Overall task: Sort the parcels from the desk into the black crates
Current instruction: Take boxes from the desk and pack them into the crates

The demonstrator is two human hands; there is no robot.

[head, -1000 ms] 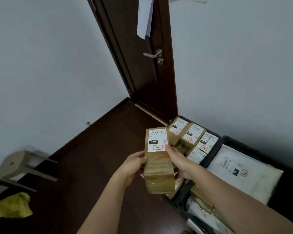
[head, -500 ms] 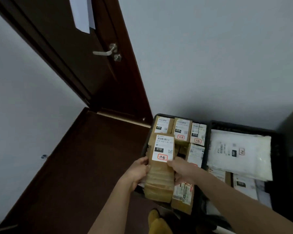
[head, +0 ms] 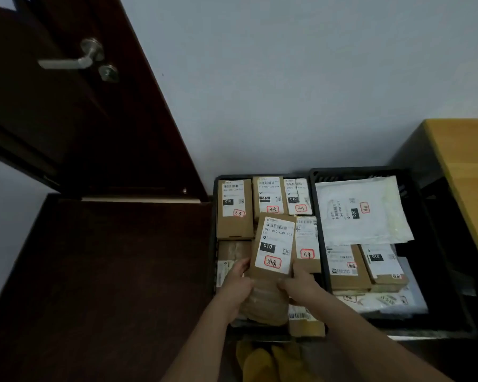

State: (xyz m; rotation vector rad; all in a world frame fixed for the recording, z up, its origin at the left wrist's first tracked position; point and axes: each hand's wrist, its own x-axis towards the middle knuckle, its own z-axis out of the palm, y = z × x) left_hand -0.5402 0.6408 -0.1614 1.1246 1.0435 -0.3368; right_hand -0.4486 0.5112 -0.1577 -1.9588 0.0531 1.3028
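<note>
The brown parcel (head: pixel 272 249) is held over the left black crate (head: pixel 213 216), gripped by the curled fingers of the left hand (head: pixel 236 285) and right hand (head: pixel 298 285), and could be tipped off the uneven stacked boxes (head: pixel 234 208) if released askew.

Both hands, left hand (head: pixel 236 285) and right hand (head: pixel 301 286), grip brown parcel (head: pixel 271 260) over left black crate (head: pixel 213 244); label beyond fingertips, parcel possibly resting on boxes beneath.

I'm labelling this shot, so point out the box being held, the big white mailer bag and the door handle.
box (head: pixel 273 245): head view, on its white label.
white mailer bag (head: pixel 370 216): head view, middle of the bag.
door handle (head: pixel 64 63): head view, on the lever.
</note>
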